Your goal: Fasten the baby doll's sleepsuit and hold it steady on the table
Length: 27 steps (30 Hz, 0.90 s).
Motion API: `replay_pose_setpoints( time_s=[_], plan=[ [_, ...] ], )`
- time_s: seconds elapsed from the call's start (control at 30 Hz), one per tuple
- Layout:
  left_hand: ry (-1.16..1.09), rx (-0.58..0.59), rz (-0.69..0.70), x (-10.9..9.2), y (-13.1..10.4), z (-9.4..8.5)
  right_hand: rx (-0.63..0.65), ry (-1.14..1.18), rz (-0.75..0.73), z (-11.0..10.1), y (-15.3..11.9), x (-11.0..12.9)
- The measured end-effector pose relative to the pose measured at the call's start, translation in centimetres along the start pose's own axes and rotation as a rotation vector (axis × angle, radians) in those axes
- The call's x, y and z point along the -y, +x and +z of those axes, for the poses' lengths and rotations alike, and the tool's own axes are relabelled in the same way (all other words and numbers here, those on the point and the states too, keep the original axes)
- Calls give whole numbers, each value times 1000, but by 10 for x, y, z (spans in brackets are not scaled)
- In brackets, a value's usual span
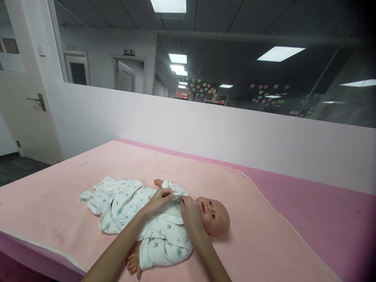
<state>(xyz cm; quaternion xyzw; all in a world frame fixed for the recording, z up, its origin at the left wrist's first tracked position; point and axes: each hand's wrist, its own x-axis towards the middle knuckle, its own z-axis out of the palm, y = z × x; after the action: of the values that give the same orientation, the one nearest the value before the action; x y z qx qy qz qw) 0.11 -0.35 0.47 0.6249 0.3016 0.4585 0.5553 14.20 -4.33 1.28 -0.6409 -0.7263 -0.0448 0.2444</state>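
Observation:
A baby doll (219,217) lies on its back, its bare head toward the right. It wears a white patterned romper (164,239) that lies partly open along the front and legs. My left hand (161,199) pinches the edge of the romper at the chest. Close by, near the doll's neck, my right hand (189,209) has its fingers closed on the same cloth edge; the fingertips are partly hidden. One doll hand (134,264) sticks out of the near sleeve, and the other doll hand (158,183) shows beyond my left hand.
A pink padded sheet (264,243) covers the table, with a darker pink surface (329,203) under it. Behind stands a white low wall (205,129) with a glass window above. A door (26,94) is at the far left.

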Motion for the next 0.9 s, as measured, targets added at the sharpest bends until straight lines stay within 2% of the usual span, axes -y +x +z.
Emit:
replay_pose_setpoints(
  time_s=[0.07, 0.17, 0.37, 0.5, 0.9],
  plan=[
    [18, -4, -5, -2, 0, 0, 77, -23, 39, 4, 10, 0],
    [16, 0, -7, -3, 0, 0, 103, -37, 41, 9, 18, 1],
    [57, -3, -2, 1, 0, -2, 40, -108, 6, 22, 15, 0],
    [102, -7, -12, 1, -1, -2, 52, -135, 8, 31, 14, -2],
    [37, -18, 5, 2, -1, -1, 28, -18, -73, 43, 13, -16]
  ],
)
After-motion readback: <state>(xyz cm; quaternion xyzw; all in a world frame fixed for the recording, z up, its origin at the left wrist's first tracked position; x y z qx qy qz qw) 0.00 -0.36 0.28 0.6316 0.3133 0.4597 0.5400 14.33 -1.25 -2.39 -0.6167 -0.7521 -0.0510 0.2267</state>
